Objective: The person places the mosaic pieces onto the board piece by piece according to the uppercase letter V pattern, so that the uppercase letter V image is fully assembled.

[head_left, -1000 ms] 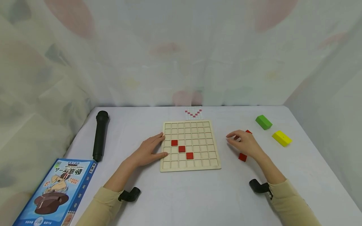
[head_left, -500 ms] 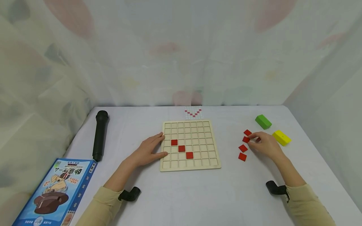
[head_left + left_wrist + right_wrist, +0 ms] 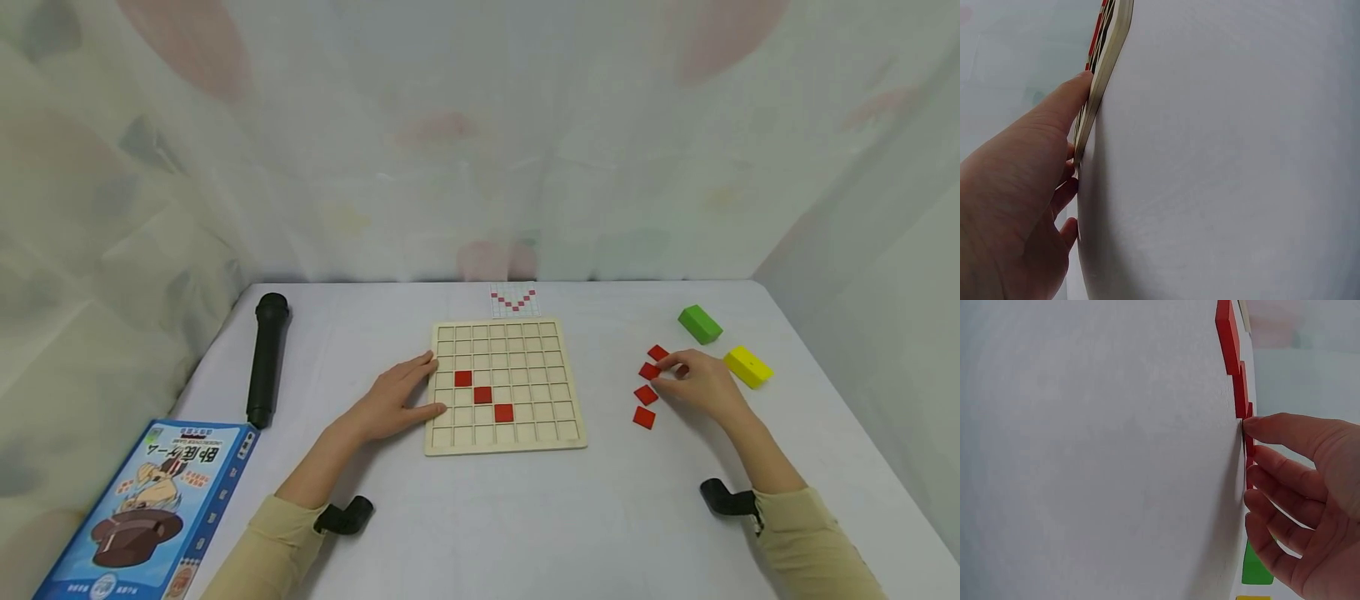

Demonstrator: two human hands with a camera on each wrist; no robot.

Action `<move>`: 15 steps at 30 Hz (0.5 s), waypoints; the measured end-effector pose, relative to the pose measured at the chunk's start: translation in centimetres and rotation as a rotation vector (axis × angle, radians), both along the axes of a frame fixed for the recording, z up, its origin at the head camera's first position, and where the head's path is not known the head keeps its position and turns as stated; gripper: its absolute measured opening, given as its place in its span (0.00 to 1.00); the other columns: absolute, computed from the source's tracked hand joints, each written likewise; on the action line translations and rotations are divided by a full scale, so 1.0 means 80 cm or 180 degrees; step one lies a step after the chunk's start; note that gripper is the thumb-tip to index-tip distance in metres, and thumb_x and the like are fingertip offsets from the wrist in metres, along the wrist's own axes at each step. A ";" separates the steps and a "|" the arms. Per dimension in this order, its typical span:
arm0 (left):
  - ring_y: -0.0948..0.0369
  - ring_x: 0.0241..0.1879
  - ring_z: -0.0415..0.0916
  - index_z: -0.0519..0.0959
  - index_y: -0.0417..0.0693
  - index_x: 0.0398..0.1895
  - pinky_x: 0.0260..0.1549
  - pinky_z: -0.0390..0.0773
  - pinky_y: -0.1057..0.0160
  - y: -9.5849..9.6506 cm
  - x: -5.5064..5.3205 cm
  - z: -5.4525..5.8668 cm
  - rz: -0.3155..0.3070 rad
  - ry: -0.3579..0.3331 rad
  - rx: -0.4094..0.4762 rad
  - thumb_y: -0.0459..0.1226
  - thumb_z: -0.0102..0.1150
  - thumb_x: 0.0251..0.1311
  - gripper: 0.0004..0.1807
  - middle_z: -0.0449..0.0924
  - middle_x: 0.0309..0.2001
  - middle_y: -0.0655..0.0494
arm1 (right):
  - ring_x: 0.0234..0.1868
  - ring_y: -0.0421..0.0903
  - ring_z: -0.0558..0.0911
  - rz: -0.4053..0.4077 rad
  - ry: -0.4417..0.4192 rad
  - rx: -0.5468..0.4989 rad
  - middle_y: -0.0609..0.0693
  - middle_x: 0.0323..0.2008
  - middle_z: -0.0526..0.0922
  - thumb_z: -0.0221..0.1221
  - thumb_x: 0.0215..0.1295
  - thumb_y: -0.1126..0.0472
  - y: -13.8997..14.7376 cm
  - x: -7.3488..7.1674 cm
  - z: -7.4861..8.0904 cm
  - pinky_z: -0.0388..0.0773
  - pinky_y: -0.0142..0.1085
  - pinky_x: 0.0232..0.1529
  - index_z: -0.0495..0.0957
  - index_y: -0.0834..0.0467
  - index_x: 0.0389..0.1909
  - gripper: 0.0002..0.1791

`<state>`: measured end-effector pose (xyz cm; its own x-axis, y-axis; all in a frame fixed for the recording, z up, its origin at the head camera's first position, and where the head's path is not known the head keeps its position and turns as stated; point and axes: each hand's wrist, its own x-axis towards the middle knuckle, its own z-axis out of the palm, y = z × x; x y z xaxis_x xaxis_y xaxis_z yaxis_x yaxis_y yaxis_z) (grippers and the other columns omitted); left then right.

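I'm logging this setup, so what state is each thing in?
Grid board: flat, three red tiles in its cells
Loose red tiles: four, in a row
Left hand: touching the board's left edge
Right hand: pinching one loose tile
Pattern card: lying flat
Green block: lying
Yellow block: lying
Microphone: lying, power unclear
Blue box: lying, partly out of frame

Ahead of me a pale cloth (image 3: 592, 183) fills the top of the frame, printed with faded shapes: a pink oval (image 3: 187, 42) at upper left, a pink patch (image 3: 727, 33) at upper right. At the left edge I see the left wall (image 3: 82, 333), creased and yellowish; at the right edge the right wall (image 3: 892, 275) looks smoother and greyer. My white bench (image 3: 525, 525) spans the lower frame, its far edge running straight along the cloth's foot. The light is soft and rather dull.
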<state>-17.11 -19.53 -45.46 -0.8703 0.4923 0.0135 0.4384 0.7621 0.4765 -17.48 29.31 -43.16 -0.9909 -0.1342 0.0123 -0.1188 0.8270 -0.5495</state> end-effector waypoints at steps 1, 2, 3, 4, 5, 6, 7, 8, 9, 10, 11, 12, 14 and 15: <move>0.46 0.73 0.51 0.59 0.41 0.74 0.67 0.53 0.41 0.000 0.000 0.000 -0.0001 -0.0005 0.0001 0.55 0.61 0.61 0.45 0.52 0.75 0.47 | 0.43 0.55 0.76 0.0003 -0.0002 -0.0011 0.60 0.43 0.82 0.66 0.61 0.57 -0.002 0.000 0.000 0.75 0.41 0.38 0.81 0.64 0.47 0.17; 0.46 0.73 0.51 0.59 0.41 0.74 0.67 0.53 0.41 0.000 0.000 0.000 -0.0004 -0.0006 0.0001 0.55 0.62 0.61 0.45 0.52 0.75 0.47 | 0.43 0.56 0.76 0.0001 -0.0004 -0.0023 0.60 0.44 0.82 0.66 0.61 0.57 -0.004 0.000 0.001 0.76 0.40 0.38 0.81 0.64 0.47 0.18; 0.46 0.73 0.51 0.59 0.41 0.74 0.67 0.53 0.41 0.000 0.000 0.000 -0.0006 0.0001 -0.0003 0.55 0.62 0.61 0.45 0.52 0.75 0.47 | 0.44 0.56 0.76 0.0016 -0.0002 -0.0045 0.61 0.44 0.81 0.66 0.60 0.57 -0.006 -0.001 0.001 0.76 0.40 0.38 0.81 0.64 0.47 0.18; 0.46 0.73 0.51 0.59 0.41 0.74 0.67 0.53 0.42 0.000 0.000 0.000 -0.0005 -0.0001 -0.0002 0.55 0.62 0.61 0.45 0.52 0.75 0.47 | 0.44 0.56 0.76 0.0029 -0.0006 -0.0068 0.61 0.44 0.81 0.66 0.60 0.57 -0.009 -0.002 0.002 0.76 0.39 0.37 0.81 0.64 0.47 0.18; 0.46 0.73 0.51 0.59 0.41 0.74 0.67 0.53 0.42 0.000 0.000 0.000 -0.0005 0.0004 -0.0003 0.55 0.62 0.61 0.45 0.52 0.75 0.47 | 0.44 0.56 0.76 0.0042 -0.0014 -0.0093 0.61 0.44 0.81 0.67 0.60 0.57 -0.012 -0.003 0.002 0.76 0.39 0.37 0.81 0.64 0.47 0.18; 0.46 0.73 0.51 0.59 0.41 0.74 0.67 0.54 0.42 0.000 0.000 0.000 -0.0005 0.0006 0.0000 0.55 0.62 0.61 0.45 0.52 0.75 0.47 | 0.44 0.56 0.76 0.0051 -0.0025 -0.0118 0.60 0.43 0.81 0.67 0.60 0.57 -0.016 -0.004 0.003 0.76 0.38 0.36 0.81 0.63 0.47 0.18; 0.46 0.72 0.51 0.59 0.41 0.74 0.67 0.54 0.42 0.000 0.000 0.000 -0.0005 0.0010 -0.0003 0.55 0.62 0.61 0.45 0.53 0.75 0.47 | 0.44 0.55 0.76 0.0060 -0.0037 -0.0144 0.60 0.43 0.81 0.67 0.60 0.57 -0.019 -0.006 0.003 0.76 0.38 0.36 0.82 0.63 0.46 0.17; 0.46 0.72 0.52 0.59 0.41 0.74 0.67 0.54 0.42 -0.001 0.000 -0.001 -0.0006 0.0019 -0.0004 0.55 0.62 0.61 0.45 0.53 0.75 0.47 | 0.44 0.55 0.75 0.0075 -0.0051 -0.0155 0.60 0.42 0.81 0.67 0.60 0.57 -0.023 -0.007 0.003 0.76 0.37 0.35 0.82 0.62 0.46 0.17; 0.46 0.72 0.52 0.59 0.40 0.74 0.67 0.54 0.42 -0.001 0.000 -0.001 -0.0006 0.0026 -0.0007 0.55 0.62 0.61 0.45 0.53 0.75 0.47 | 0.43 0.55 0.75 0.0083 -0.0065 -0.0161 0.59 0.42 0.81 0.67 0.60 0.57 -0.028 -0.009 0.003 0.76 0.37 0.35 0.82 0.62 0.46 0.16; 0.46 0.72 0.52 0.59 0.41 0.74 0.67 0.54 0.42 -0.001 -0.001 -0.002 -0.0006 0.0027 -0.0008 0.56 0.61 0.61 0.45 0.53 0.75 0.47 | 0.43 0.55 0.75 0.0088 -0.0084 -0.0165 0.59 0.42 0.81 0.67 0.60 0.56 -0.032 -0.010 0.003 0.76 0.37 0.34 0.82 0.61 0.46 0.16; 0.46 0.72 0.52 0.59 0.41 0.74 0.67 0.54 0.41 -0.001 -0.001 -0.002 -0.0006 0.0031 -0.0010 0.56 0.61 0.61 0.45 0.53 0.75 0.47 | 0.43 0.55 0.75 0.0088 -0.0103 -0.0167 0.59 0.42 0.81 0.67 0.60 0.56 -0.037 -0.011 0.002 0.76 0.36 0.34 0.82 0.61 0.46 0.16; 0.46 0.72 0.52 0.59 0.41 0.74 0.67 0.54 0.41 -0.001 -0.001 -0.002 -0.0005 0.0027 -0.0010 0.56 0.61 0.61 0.45 0.53 0.75 0.47 | 0.43 0.55 0.75 0.0098 -0.0121 -0.0168 0.59 0.43 0.81 0.67 0.60 0.56 -0.042 -0.013 0.002 0.77 0.36 0.33 0.82 0.60 0.46 0.16; 0.46 0.72 0.51 0.59 0.41 0.74 0.67 0.54 0.41 -0.001 -0.001 -0.002 -0.0002 0.0022 -0.0007 0.56 0.61 0.61 0.45 0.52 0.75 0.47 | 0.43 0.55 0.76 0.0127 -0.0121 -0.0172 0.59 0.44 0.81 0.66 0.60 0.56 -0.053 -0.014 0.002 0.77 0.35 0.33 0.82 0.60 0.47 0.17; 0.46 0.72 0.51 0.59 0.41 0.74 0.67 0.54 0.41 -0.002 -0.001 -0.003 -0.0002 0.0020 -0.0008 0.57 0.61 0.61 0.45 0.52 0.75 0.48 | 0.43 0.55 0.76 0.0139 -0.0112 -0.0185 0.59 0.44 0.81 0.67 0.60 0.55 -0.058 -0.015 0.002 0.77 0.36 0.33 0.82 0.60 0.47 0.17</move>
<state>-17.20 -19.65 -45.66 -0.8699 0.4928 0.0178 0.4419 0.7630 0.4717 -18.67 24.64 -43.00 -0.9841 -0.1772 -0.0133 -0.1338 0.7881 -0.6008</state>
